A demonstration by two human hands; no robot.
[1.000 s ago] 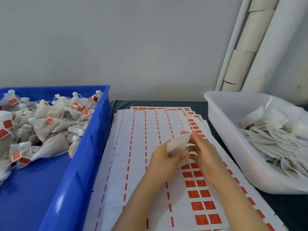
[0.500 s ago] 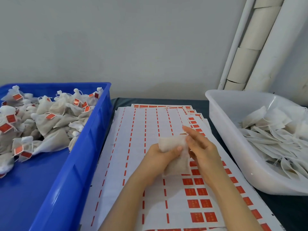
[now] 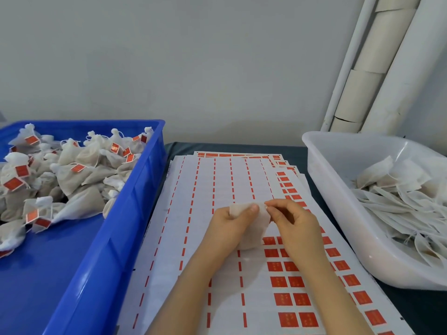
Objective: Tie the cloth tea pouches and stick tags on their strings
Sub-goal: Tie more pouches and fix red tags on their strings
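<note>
Above the sticker sheet [image 3: 217,180], my left hand [image 3: 227,228] grips one cloth pouch [image 3: 260,226], fingers curled; my right hand [image 3: 295,226] pinches its top edge.

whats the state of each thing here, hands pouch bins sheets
held pouch: flat, untied, no tag, held over the sheets
left hand: grips the pouch, thumb on top
right hand: pinches the pouch's top edge
blue bin: partly filled
tagged pouches: tied, red tags on, heaped in the blue bin
white tub: partly filled
flat pouches: untied, untagged, lying in the tub
sticker sheets: stacked, top sheet mostly peeled
</note>
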